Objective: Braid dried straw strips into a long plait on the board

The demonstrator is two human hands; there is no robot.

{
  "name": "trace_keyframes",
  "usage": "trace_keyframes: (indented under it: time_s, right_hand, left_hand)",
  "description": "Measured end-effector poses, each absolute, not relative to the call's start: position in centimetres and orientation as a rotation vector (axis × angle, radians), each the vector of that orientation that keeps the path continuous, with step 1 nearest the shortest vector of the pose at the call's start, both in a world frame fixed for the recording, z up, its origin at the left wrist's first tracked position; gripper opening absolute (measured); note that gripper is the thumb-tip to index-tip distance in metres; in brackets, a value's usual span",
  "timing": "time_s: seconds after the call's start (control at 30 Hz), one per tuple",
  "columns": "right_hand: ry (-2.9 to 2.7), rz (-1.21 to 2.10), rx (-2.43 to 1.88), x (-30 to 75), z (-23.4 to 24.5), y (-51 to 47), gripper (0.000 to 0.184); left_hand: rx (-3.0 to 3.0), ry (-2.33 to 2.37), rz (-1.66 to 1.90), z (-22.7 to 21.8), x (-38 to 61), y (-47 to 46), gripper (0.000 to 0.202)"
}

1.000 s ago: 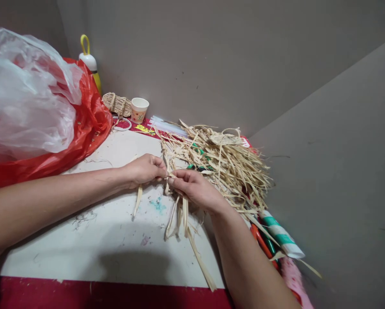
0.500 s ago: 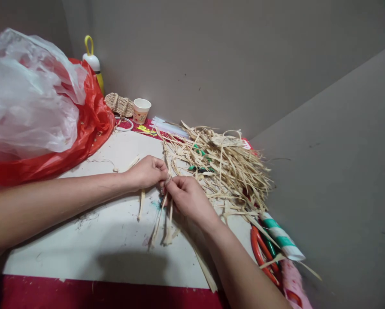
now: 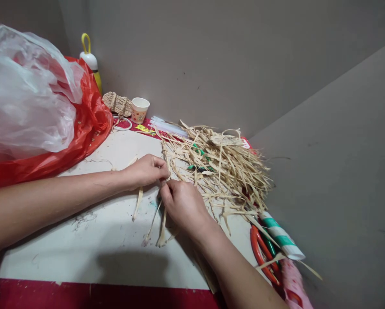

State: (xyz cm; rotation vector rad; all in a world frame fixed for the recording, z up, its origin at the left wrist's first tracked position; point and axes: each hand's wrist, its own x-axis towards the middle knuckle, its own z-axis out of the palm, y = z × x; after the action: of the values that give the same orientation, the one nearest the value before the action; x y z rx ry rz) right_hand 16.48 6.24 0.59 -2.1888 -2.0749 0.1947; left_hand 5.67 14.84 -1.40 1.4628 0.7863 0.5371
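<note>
My left hand (image 3: 149, 170) is closed, its fingertips pinching dry straw strips near the middle of the white board (image 3: 66, 240). Close against it, my right hand (image 3: 184, 201) is closed on the same straw strips (image 3: 162, 227), whose loose ends hang down toward me below the fingers. Beyond the hands, a twisted straw cord (image 3: 164, 152) runs up toward the pile. The exact spot where the fingers meet the straw is partly hidden by the right hand. A big heap of dry straw strips (image 3: 240, 165) lies just right of the hands.
Plastic bags, white (image 3: 28, 94) and red (image 3: 95, 120), bulge at the left. Behind stand a yellow-and-white bottle (image 3: 89, 60), a woven straw sole (image 3: 116, 104) and a paper cup (image 3: 140, 110). Red-handled scissors (image 3: 259, 253) and a green-striped roll (image 3: 284, 238) lie right. Grey walls close in behind.
My right hand has turned over slightly, its back now more toward me, and its fingers have shifted a little left. The hanging straw ends have swung left. My left hand stays nearly still.
</note>
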Motion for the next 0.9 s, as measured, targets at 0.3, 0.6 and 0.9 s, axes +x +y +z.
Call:
trace_keyframes:
  time_s: [0.3, 0.6, 0.9]
  right_hand:
    - [-2.26, 0.036, -2.277, 15.7, 0.9, 5.8, 0.036]
    - [-2.572, 0.154, -1.989, 15.2, 1.8, 4.3, 0.03]
    - [-2.039, 0.471, -1.894, 19.3, 10.4, 6.5, 0.034]
  left_hand:
    - [1.496, 0.831, 0.563, -2.0, 5.8, 14.8, 0.014]
    - [1.234, 0.878, 0.451, -1.9, 5.9, 14.6, 0.011]
    - [1.125, 0.816, 0.33, -1.1, 5.4, 15.3, 0.011]
